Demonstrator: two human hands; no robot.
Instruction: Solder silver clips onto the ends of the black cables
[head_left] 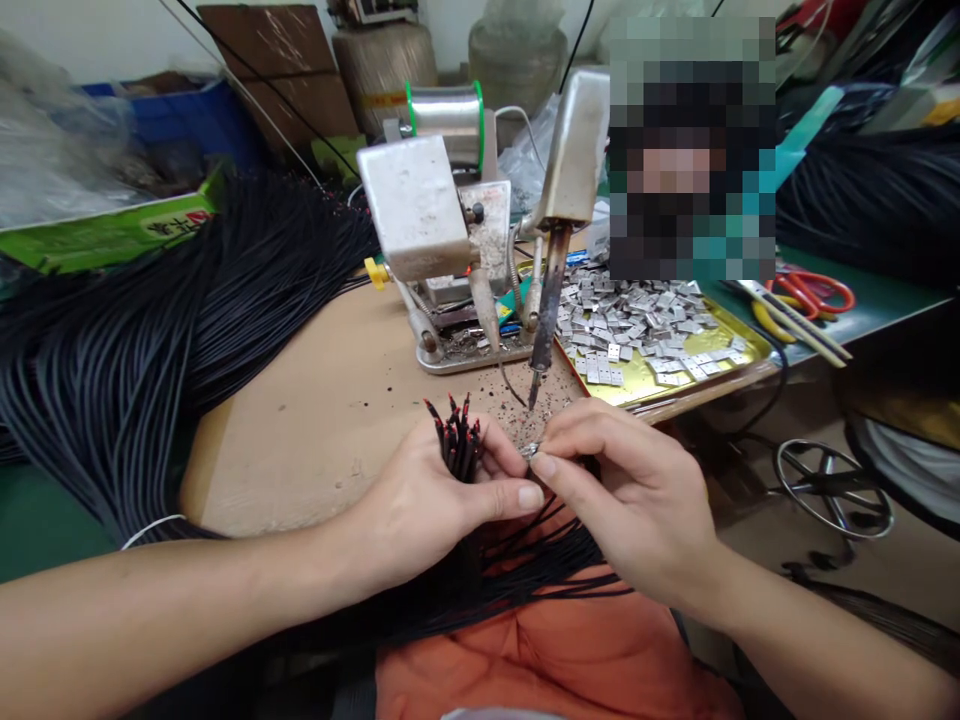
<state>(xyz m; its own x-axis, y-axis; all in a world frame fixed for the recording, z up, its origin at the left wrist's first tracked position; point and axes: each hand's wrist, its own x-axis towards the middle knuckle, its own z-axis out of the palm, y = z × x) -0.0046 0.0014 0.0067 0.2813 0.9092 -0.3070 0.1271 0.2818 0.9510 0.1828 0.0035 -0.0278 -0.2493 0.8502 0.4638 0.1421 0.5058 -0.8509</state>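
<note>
Below the soldering iron (550, 300), right hand (637, 500) fingers (559, 470) pinch a half-hidden metal piece (531, 450); left hand (427, 500) clasps the wire bundle (457, 440).

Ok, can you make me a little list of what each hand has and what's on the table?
Left hand: holds a bunch of black wires with red tips
Right hand: pinches a small metal piece beside the wires
Above the hands: soldering iron, tip pointing down
Gold tray: full of little metal pieces
Left side: big heap of black cables
Also there: solder spool, scissors
</note>
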